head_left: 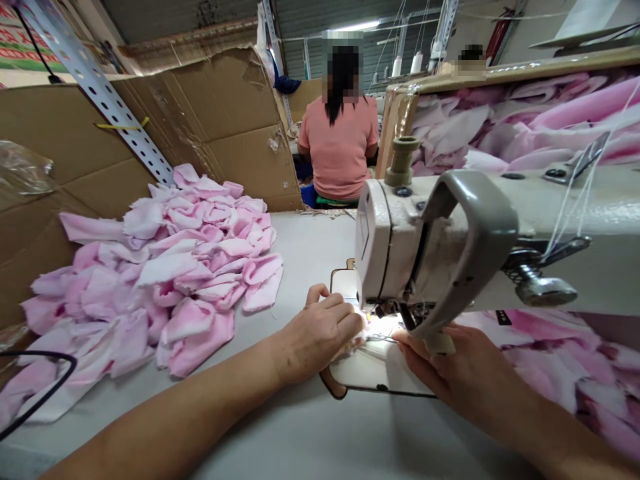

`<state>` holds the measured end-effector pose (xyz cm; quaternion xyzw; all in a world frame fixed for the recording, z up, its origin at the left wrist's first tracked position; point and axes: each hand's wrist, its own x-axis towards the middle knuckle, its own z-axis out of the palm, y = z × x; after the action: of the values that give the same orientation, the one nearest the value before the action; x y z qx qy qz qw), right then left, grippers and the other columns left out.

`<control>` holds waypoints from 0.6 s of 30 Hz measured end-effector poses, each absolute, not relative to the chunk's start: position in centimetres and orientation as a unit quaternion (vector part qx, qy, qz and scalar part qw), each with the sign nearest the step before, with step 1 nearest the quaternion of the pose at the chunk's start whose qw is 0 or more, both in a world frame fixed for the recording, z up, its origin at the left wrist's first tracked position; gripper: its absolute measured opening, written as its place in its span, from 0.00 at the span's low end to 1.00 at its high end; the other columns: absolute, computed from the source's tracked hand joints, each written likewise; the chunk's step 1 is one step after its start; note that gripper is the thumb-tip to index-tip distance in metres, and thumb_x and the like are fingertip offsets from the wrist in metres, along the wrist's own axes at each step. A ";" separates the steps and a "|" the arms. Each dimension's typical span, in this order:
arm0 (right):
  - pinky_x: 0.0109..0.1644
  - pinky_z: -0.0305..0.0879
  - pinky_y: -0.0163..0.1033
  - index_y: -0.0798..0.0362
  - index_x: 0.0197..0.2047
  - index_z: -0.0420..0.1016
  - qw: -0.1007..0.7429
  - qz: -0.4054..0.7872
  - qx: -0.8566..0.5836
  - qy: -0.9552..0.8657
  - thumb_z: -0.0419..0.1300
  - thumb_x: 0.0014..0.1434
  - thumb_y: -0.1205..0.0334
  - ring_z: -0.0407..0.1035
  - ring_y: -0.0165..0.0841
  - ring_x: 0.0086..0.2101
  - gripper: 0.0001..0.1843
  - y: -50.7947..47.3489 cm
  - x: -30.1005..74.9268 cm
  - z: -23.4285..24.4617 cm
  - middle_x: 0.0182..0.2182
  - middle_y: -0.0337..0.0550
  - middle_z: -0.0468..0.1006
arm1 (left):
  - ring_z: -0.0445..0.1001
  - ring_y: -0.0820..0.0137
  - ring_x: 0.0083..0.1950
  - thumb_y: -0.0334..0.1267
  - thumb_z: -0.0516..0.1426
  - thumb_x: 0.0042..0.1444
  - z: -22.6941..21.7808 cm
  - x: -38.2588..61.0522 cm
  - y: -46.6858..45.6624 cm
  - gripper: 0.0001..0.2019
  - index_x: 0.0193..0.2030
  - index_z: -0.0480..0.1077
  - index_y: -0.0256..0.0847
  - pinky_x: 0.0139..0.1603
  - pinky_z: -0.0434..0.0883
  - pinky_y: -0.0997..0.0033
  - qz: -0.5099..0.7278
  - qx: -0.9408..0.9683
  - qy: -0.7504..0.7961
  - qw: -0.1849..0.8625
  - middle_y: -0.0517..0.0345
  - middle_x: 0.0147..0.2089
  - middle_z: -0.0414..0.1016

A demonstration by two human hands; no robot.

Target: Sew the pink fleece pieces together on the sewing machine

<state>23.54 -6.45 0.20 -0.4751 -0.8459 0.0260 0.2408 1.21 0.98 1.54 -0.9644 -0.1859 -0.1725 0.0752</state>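
Head view, read remotely, left to right. At far left I see a black cord [35,387] curving over the near edge of a heap of pink fabric pieces [175,267], which lies on the grey sewing table [310,240] against upright cardboard sheets [200,113]. A perforated metal rack strut [95,87] runs diagonally across the cardboard.

At centre, the left hand [315,340] is curled in a narrow pinch on a small pink fabric piece [353,343], which lies under the machine's lit needle area, just beside the presser foot [387,308]. The piece is partly hidden by the fingers and the foot, so I cannot trace its full outline.

Beyond the table, a co-worker in a salmon shirt [340,150] sits with their back to me. Thread cones [405,65] stand further off, right of the co-worker.

To the right, the head of the sewing machine [440,247] overhangs the work, and its curved grey guard [470,247] stands between my view and the needle. Below it, the right hand [440,363] lies nearly flat on the table, its fingers [405,340] reaching toward the cloth; I cannot tell whether they grip it. Printed pink floral fabric [565,380] lies beyond.
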 end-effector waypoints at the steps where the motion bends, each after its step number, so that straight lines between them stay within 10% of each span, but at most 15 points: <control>1: 0.26 0.56 0.36 0.52 0.29 0.71 0.225 0.038 -0.481 -0.847 0.50 0.61 0.68 0.65 0.32 0.25 0.11 -6.5 23.5 0.3 0.24 0.38 0.71 | 0.64 0.68 0.35 0.33 0.52 0.61 1.7 1.2 1.0 0.06 0.32 0.63 0.38 0.45 0.54 0.62 -0.170 -0.964 -0.190 0.077 0.59 0.29 0.69; 18: 0.27 0.60 0.37 0.49 0.32 0.71 0.199 0.035 -0.539 -0.818 0.47 0.63 0.65 0.71 0.35 0.29 0.13 -7.4 21.9 -0.1 0.32 0.43 0.76 | 0.67 0.65 0.38 0.28 0.49 0.60 -0.1 1.8 0.8 0.04 0.39 0.64 0.36 0.42 0.55 0.64 -0.211 -0.953 -0.209 0.060 0.55 0.34 0.72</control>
<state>21.93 -7.39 -0.11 -0.5395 -0.8175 0.0350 0.1985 1.83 0.79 -0.10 -0.9529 -0.2093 -0.2113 0.0599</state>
